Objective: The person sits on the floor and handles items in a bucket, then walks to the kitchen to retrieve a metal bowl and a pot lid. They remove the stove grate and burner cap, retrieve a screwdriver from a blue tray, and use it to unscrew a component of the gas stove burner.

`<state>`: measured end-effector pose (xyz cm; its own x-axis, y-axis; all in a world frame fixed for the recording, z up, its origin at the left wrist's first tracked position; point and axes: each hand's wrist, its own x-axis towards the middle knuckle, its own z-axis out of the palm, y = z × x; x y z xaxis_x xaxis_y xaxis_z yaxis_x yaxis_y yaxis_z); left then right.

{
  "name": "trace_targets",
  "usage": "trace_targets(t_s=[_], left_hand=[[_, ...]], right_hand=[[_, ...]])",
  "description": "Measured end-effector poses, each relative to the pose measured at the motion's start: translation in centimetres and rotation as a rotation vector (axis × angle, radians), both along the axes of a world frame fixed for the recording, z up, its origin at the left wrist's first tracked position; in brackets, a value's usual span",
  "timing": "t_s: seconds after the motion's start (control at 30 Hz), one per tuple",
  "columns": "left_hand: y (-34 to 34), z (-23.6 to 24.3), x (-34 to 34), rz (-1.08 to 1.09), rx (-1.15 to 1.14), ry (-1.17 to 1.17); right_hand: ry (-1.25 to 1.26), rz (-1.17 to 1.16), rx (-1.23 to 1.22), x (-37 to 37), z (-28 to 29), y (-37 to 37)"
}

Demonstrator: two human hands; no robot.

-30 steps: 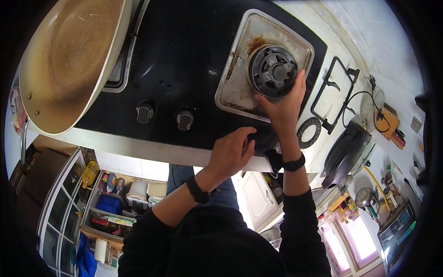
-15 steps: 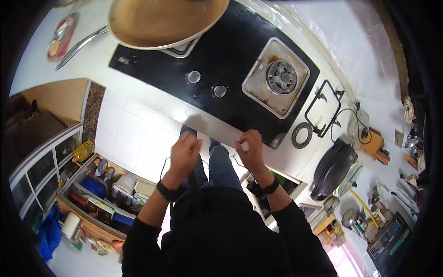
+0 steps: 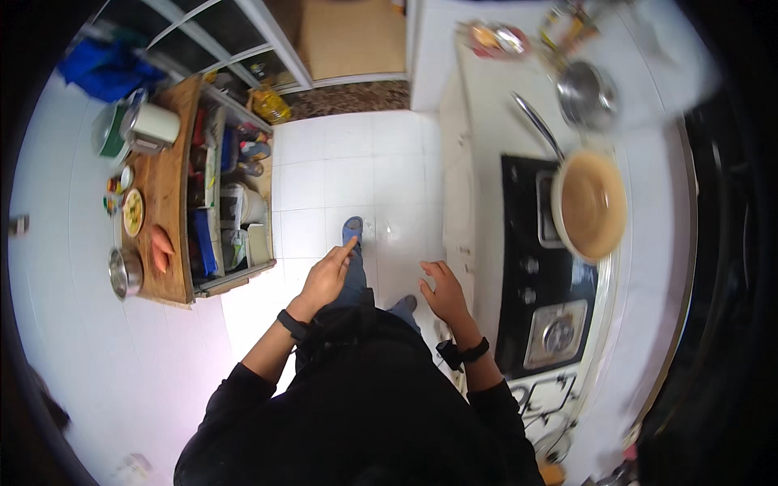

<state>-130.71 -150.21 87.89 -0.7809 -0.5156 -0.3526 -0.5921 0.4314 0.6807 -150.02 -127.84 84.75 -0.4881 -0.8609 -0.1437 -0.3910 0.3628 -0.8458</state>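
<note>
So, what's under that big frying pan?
Beneath the frying pan, part of a metal-edged tray and the black cooktop show; the pan hides whatever is in the tray's middle.

white tiled floor [image 3: 324, 174] shows glare near the wood-topped cabinet [image 3: 173, 190] at left. white counter [image 3: 485, 121] runs along the right; at the far end, a dark speckled strip [image 3: 348, 100] adjoins white-framed glass panels [image 3: 223, 29].

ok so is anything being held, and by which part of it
Nothing is held; the left hand and the right hand both look empty.
</note>
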Motion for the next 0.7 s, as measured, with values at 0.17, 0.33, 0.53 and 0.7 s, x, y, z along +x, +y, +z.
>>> trace_targets(t_s=[0.17, 0.33, 0.53, 0.7], left_hand=[[-10.5, -2.6, 1.4, 0.175, 0.088, -0.005], [-24.5, -2.9, -1.8, 0.096, 0.142, -0.146], [-42.6, -1.0, -12.9, 0.034, 0.061, -0.004], [-55.1, -1.1, -24.3, 0.101, 0.039, 0.057]], right_hand=[[0.079, 0.299, 0.113, -3.7, 0.1, -16.6], [0.092, 0.393, 0.243, -8.7, 2.3, -32.7], [0.051, 0.224, 0.215, -18.0, 3.3, -46.2], [0.035, 0.222, 0.258, -28.5, -0.5, -57.3]])
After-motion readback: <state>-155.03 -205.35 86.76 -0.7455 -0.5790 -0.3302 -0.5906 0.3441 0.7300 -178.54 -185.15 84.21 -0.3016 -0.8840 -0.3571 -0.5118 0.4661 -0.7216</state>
